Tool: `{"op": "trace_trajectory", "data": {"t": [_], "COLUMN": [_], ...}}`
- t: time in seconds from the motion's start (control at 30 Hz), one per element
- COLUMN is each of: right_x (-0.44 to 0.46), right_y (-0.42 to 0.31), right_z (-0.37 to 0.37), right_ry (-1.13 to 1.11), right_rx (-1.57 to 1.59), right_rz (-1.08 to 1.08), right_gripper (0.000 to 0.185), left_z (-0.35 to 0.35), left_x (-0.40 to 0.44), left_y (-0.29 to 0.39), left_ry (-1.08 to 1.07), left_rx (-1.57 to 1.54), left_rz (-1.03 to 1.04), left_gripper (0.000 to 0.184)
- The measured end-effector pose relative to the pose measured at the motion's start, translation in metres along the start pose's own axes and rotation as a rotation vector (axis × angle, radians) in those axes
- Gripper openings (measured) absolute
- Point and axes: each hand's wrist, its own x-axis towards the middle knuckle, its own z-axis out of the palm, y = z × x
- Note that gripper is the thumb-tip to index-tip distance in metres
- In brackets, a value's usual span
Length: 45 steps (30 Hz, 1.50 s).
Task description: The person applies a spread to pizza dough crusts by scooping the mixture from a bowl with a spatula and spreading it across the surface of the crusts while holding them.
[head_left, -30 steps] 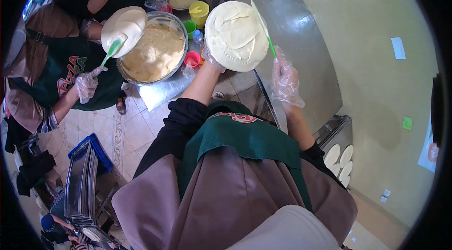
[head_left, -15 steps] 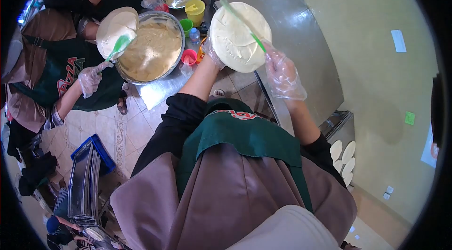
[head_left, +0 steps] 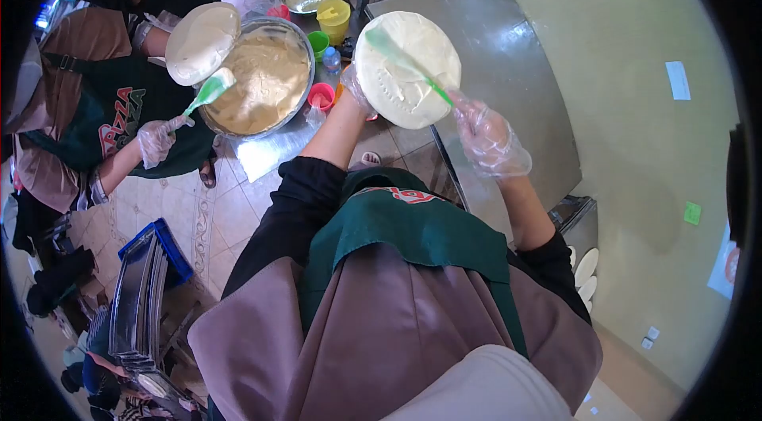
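Two things need care: the pale base, raised in the air beside the bench, and the green spatula lying across its top. My gloved left hand bears the base from beneath; its fingers are hidden, so I cannot tell how they are set. My gloved right hand is closed round the spatula's handle. With one hand under it, the base could tip if I press hard near the rim on the far side from that hand, and smooth plastic may let it slide. As I judge it, a drop would end on the floor or the bench's edge. Its top is uneven, with a ridge and a row of small dents; holding the spatula too steep might gouge it. A wide leftward swing could knock the bottle or pink cup.
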Motion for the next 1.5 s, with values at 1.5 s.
{"op": "trace_trajectory", "data": {"t": [1.5], "right_x": [-0.01], "right_y": [0.067], "right_z": [-0.019], "right_ry": [0.054], "right_rx": [0.324], "right_rz": [-0.244], "right_gripper": [0.029], "left_z": [0.017], "left_x": [-0.005], "left_y": [-0.028], "left_ry": [-0.527], "left_rx": [-0.286], "left_rz": [0.01], "left_gripper": [0.039]}}
